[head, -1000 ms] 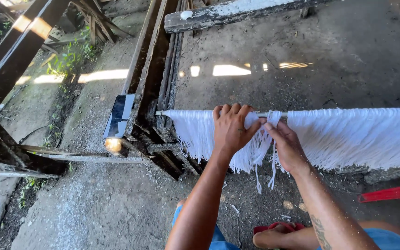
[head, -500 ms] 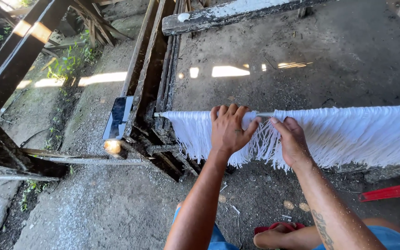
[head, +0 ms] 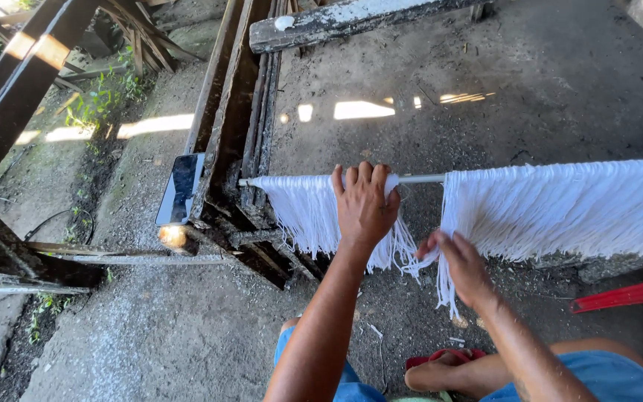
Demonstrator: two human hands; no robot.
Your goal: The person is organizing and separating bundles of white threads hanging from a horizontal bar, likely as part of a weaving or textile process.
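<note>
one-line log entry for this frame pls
left hand: gripping white threads on rod | right hand: pulling strands at hanging fringe | gap open between thread groups | wooden frame at left

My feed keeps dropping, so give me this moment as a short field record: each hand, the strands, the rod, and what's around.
left hand: left hand draped over the thin rod, fingers curled over the top, pressing on the left bunch of white strands
right hand: right hand lower, below the rod, touching loose strand ends
strands: right bunch of white strands hangs apart from the left; bare rod shows in the gap
rod end: reaches the dark wooden frame
nearby: phone leaning on the frame; red plastic piece on the concrete floor
</note>
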